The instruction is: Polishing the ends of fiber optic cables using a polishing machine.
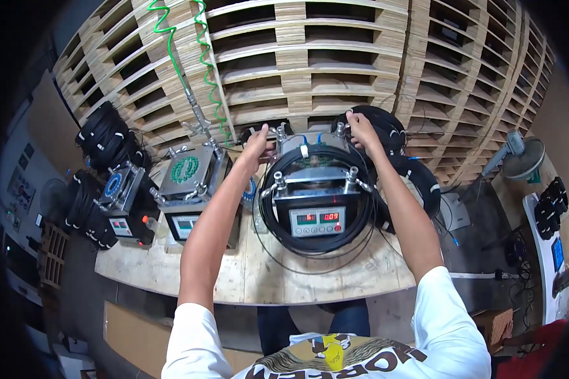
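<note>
Before me stands a benchtop machine (pixel 317 222) with a red digital display, a metal top plate and metal corner clamps. A coil of black cable (pixel 267 208) is looped around its front and over its top, with a white tie and blue-tipped ends on the plate. My left hand (pixel 257 150) is curled at the back left clamp (pixel 280 131), thumb up. At the back right clamp (pixel 341 130), my right hand (pixel 365 134) has its fingers closed. Both front clamps, one of them the front right clamp (pixel 354 176), are free of my hands.
Two similar machines, one with a green ring (pixel 184 169) and one with a blue ring (pixel 113 184), stand left on the wooden table (pixel 259 281). Black cable coils (pixel 104 136) lie at both sides. Pallets (pixel 335 58) rise behind; a fan (pixel 523 158) stands right.
</note>
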The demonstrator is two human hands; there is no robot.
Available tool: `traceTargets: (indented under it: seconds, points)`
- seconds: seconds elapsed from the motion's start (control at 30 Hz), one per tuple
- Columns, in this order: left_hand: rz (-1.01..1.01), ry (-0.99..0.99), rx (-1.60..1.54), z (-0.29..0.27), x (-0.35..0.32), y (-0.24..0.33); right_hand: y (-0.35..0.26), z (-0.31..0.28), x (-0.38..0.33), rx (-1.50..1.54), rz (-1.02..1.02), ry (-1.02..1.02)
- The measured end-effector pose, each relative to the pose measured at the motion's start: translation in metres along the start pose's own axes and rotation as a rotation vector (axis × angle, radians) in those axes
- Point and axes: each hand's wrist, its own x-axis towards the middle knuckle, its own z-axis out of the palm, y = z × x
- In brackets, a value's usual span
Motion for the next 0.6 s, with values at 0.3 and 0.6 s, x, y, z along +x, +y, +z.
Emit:
traceTargets:
  seconds: [0.3,0.6]
  points:
    - [0.339,0.181,0.422,0.049,-0.032,0.004,0.014,0.017,-0.038,-0.128,-0.294,0.030]
    - [0.365,0.252,0.442,0.062,-0.037,0.000,0.020,0.009,-0.032,-0.130,-0.174,0.044]
